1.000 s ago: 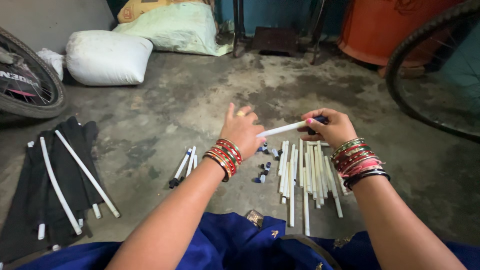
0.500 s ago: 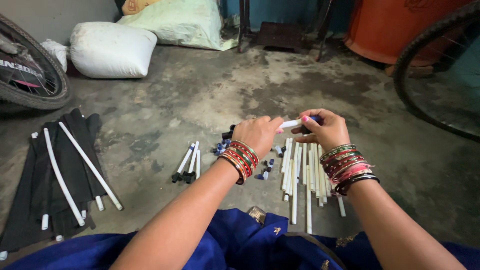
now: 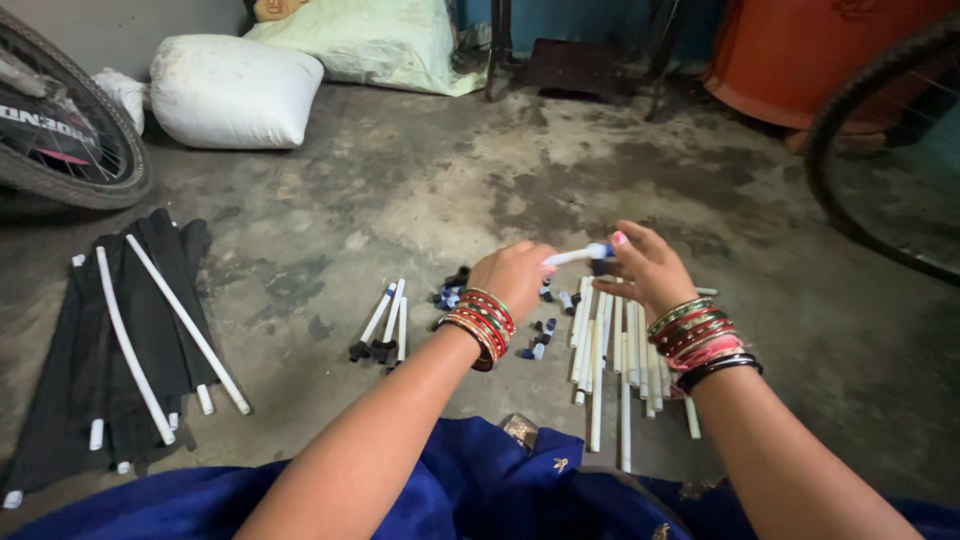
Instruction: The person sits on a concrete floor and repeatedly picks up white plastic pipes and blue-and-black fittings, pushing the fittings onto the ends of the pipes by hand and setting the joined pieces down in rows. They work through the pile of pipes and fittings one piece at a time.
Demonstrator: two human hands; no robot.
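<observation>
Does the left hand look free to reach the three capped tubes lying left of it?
Probably not yet: the left hand grips a white tube together with the right hand. Bare floor leads to the capped tubes.

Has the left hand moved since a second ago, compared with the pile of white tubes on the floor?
Yes. The left hand has come down closer to the pile of white tubes, and holds one white tube.

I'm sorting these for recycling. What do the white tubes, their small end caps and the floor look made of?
White tubes: probably plastic, smooth, matte, uniformly white. End caps: likely dark and blue moulded plastic, too small to confirm. Floor: bare concrete, rough, stained and patchy.
</observation>
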